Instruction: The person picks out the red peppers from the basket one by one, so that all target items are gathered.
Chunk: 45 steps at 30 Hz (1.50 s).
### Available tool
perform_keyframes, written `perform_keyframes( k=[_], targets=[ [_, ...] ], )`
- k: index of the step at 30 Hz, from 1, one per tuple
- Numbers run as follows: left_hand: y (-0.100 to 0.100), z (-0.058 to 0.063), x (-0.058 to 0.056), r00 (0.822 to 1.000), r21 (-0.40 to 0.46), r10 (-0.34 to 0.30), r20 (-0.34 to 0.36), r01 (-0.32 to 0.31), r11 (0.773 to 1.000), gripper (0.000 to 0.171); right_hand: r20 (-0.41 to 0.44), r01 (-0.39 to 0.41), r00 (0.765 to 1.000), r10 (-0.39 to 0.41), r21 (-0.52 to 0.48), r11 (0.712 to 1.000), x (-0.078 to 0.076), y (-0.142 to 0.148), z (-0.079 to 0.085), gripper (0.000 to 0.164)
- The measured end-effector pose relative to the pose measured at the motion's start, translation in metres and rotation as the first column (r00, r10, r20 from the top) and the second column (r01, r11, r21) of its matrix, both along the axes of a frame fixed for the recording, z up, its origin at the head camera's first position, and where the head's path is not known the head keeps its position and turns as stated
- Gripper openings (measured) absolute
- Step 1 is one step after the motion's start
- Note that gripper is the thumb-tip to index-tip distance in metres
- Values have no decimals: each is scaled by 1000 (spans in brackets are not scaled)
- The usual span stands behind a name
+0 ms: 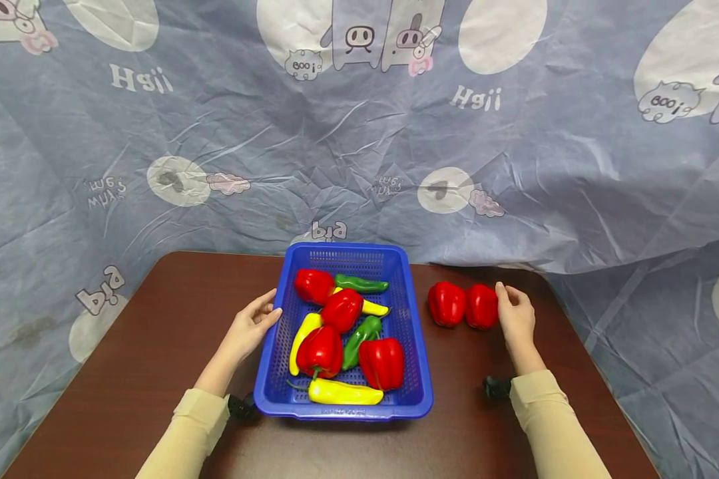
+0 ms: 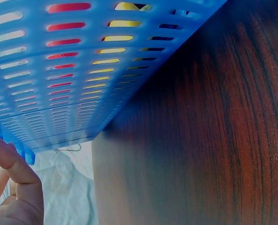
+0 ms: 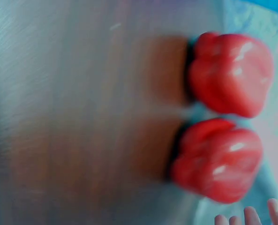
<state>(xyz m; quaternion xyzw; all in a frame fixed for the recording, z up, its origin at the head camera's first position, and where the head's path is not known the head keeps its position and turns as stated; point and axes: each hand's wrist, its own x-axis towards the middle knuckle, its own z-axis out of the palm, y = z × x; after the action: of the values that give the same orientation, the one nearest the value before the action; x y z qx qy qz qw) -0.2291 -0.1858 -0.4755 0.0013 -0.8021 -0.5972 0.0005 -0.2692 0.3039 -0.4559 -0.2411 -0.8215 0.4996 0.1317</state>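
Note:
A blue basket [image 1: 343, 414] holds several red bell peppers [image 1: 381, 364], three long yellow peppers [image 1: 345, 392] and two green peppers [image 1: 361, 285]. At its left side my left hand [image 1: 253, 324] rests by the rim, thumb tip over the edge, fingers loosely bent. The left wrist view shows the slotted basket wall [image 2: 59, 89] with part of the left hand [image 2: 17, 183] below it. Two more red bell peppers [image 1: 446, 304] stand side by side on the table right of the basket. My right hand [image 1: 517, 318] is beside the rightmost bell pepper [image 1: 481, 307], fingers relaxed and holding nothing.
The brown wooden table [image 1: 174, 332] carries the basket and the loose peppers. A grey-blue printed cloth [image 1: 347, 146] hangs behind the table and around its sides. Dark wrist devices [image 1: 496, 388] sit at both cuffs.

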Motion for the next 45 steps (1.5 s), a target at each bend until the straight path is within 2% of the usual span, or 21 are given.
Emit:
perform_keyframes(
  k=[4, 10, 13, 17, 21, 25, 32, 38, 45],
  targets=[
    [0, 1, 0, 1000, 1, 4, 8, -4, 1000, 54, -87, -34, 996, 35, 5, 999, -1, -19, 25, 65],
    [1, 3, 2, 1000, -15, -1, -3, 1, 1000, 55, -137, -158, 979, 148, -62, 986, 0, -56, 62, 63],
    [2, 5, 2, 1000, -12, 0, -1, 0, 1000, 56, -165, -241, 960, 225, -88, 966, 0, -76, 76, 62],
    [2, 6, 2, 1000, 2, -2, 11, 2, 1000, 58, -196, -352, 925, 324, -127, 927, -2, -104, 90, 61],
    [2, 6, 1, 1000, 7, -4, 19, 4, 1000, 58, -211, -414, 901, 379, -159, 896, -3, -131, 97, 57],
    [2, 7, 2, 1000, 1, -7, 22, 7, 1000, 59, -223, -456, 882, 415, -181, 872, -3, -155, 98, 55],
    [3, 9, 2, 1000, -20, -12, 13, 12, 1000, 57, -229, -524, 845, 483, -177, 833, -3, -188, 88, 55],
    [3, 9, 1, 1000, -44, -20, 1, 20, 999, 55, -127, -592, 803, 582, -66, 803, -1, -212, 77, 60],
    [2, 9, 0, 1000, -23, -21, 10, 21, 1000, 55, -1, -671, 741, 671, 13, 741, 0, -235, 63, 68]
  ],
)
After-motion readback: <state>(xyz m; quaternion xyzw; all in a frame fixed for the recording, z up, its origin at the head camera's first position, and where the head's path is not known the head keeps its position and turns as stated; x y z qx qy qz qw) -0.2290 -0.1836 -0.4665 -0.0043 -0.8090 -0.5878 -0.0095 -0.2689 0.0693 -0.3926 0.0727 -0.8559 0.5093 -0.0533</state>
